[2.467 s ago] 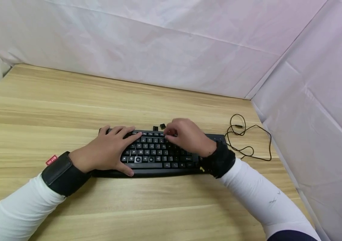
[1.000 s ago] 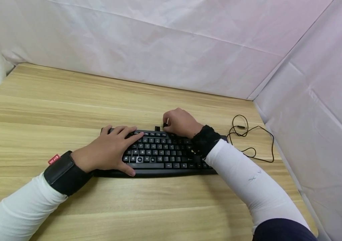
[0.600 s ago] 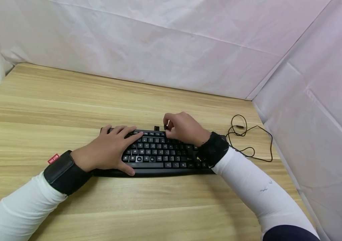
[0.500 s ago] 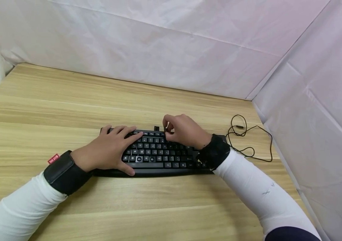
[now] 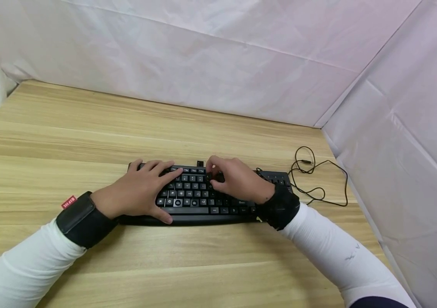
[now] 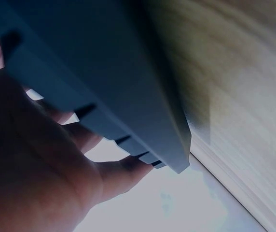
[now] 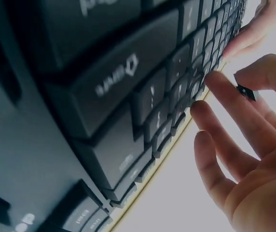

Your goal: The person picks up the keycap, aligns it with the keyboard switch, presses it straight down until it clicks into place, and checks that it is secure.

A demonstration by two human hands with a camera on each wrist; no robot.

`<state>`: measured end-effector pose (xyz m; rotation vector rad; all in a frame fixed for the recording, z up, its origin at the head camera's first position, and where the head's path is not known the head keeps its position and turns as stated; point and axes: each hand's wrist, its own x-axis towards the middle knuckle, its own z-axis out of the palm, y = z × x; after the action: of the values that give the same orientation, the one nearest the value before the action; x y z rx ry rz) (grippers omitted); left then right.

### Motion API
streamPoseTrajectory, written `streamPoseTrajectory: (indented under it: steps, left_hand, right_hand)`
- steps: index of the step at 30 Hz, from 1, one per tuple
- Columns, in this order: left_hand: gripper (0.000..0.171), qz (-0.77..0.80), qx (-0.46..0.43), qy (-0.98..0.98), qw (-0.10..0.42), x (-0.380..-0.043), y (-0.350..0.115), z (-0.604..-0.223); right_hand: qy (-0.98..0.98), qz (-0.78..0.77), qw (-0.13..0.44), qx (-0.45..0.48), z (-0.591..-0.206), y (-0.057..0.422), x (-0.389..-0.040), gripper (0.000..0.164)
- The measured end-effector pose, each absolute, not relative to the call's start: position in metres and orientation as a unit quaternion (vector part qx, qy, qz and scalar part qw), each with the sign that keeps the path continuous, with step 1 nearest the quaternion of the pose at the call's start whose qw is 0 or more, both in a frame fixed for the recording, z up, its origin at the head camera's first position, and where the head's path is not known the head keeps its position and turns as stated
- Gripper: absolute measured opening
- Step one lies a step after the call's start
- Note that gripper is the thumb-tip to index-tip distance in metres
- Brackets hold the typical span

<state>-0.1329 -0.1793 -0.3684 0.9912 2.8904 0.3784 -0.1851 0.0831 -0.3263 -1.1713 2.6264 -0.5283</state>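
Right grip (image 5: 235, 177) pinches black keycap (image 7: 247, 93), brought from behind keyboard (image 5: 203, 220) to its upper rows, so work seems centred there now. Left grip (image 5: 137, 192), spread, rests on keyboard's left. Second keycap (image 5: 200, 164) lies on tabletop (image 5: 87, 145) behind.

Keyboard (image 5: 187, 220) on the table (image 5: 87, 132); loose key (image 5: 200, 164) just behind it; cable (image 5: 306, 161) to its right; cloth (image 5: 203, 64) behind the table.

Soft light brightens the worktop (image 5: 134, 265); the left wrist view shows the keyboard (image 6: 104, 58) dark, blurred, against white glare.
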Motion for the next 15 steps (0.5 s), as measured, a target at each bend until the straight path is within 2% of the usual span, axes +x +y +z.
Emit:
streamPoseTrajectory:
  steps: [7,15]
  left_hand:
    - [0.118,0.121,0.321,0.939,0.034,-0.133,-0.18,-0.368]
    - [0.118,0.12,0.323,0.938,0.028,-0.133,-0.179,-0.368]
  right_hand:
    - [0.879,-0.178,0.095,-0.431,-0.333,0.086,-0.185,0.019]
    - [0.894,-0.157,0.069,-0.413,-0.338,0.089,-0.181,0.02]
